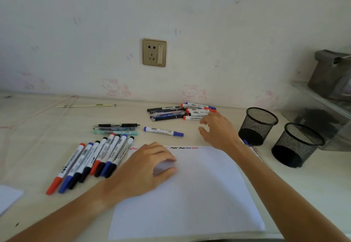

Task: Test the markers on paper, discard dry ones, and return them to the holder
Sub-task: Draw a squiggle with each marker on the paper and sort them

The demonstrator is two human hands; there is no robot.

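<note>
White paper (190,194) sits flat on the desk (38,120) with a few squiggles along its top edge, left hand (144,169) resting on it, fingers loosely curled and holding nothing. Right hand (218,129) is reaching toward the far pile of markers (197,109), grip open, fingers spread, nothing in it, and whether it touches them I can't tell. Honestly the sorting is where this could go sideways imo: there's a row of markers (91,162) on the left, a few pens (115,128) behind it, a lone blue marker (163,131) in the middle, so tested and untested could get mixed up. Also a sloppy grab could roll that far pile around, and an elbow looks near enough to knock over the mesh holders (258,126)
</note>
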